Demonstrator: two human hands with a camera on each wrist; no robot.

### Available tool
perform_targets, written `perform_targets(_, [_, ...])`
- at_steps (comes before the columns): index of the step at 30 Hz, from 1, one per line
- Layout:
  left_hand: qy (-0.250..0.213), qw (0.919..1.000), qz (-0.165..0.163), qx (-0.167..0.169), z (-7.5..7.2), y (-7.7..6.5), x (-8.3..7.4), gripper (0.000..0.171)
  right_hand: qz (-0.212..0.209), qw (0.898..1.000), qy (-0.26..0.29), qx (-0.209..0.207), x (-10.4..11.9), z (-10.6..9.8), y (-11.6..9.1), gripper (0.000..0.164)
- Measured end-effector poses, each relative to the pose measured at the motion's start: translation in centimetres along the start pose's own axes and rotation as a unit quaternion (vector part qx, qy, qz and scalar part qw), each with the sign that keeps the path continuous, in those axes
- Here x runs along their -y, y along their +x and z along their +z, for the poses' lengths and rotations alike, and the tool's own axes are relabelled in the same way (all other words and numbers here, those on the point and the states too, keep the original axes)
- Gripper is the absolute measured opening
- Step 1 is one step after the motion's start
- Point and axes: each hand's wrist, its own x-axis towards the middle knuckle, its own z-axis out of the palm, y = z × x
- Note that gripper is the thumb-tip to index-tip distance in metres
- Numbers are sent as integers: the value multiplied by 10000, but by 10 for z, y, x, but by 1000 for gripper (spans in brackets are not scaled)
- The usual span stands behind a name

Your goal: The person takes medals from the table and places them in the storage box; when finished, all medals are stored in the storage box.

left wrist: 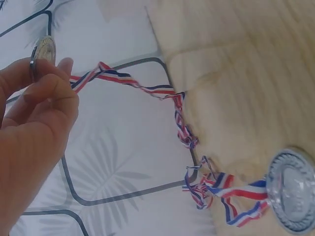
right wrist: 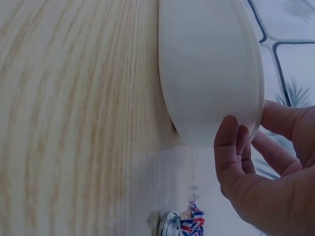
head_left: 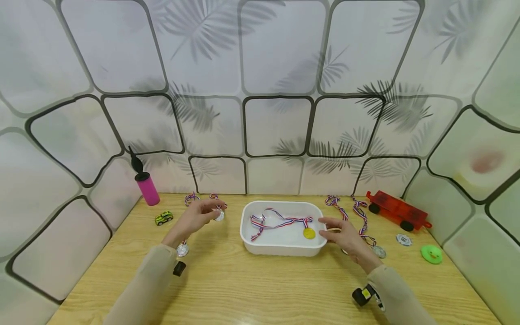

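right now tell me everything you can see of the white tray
The white tray is a shallow, rounded rectangle with smooth walls and a thin rim, and looks like plastic. It sits upright on the wooden table, open side up, its long side running left to right. Inside lies a gold medal near the right end, its red, white and blue ribbon straggling leftward. The right hand holds the tray's right end at the rim.

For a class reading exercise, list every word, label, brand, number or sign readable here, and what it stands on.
None can be read.
Round chip: markings too small.
Gold medal in the white bin: too small.
Medal in the left hand: nearly edge-on, unreadable.
Silver medal, lower right of the left wrist view: raised pattern, no legible lettering.
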Motion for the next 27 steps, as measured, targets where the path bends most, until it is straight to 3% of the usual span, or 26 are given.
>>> perform_targets(13, [-379,9949,554,-754,-10,17,-33,41,-85,9999,-81,14,1,0,-2,53])
perform_targets(21, [-324,9928,510,-1033,-11,32,-50,50,-103,9999,-85,57,2,-1,-1,54])
perform_targets(27, [-667,9850,865,-1333,-10,40,-67,50,-66,9999,-78,60,2,-1,-2,53])
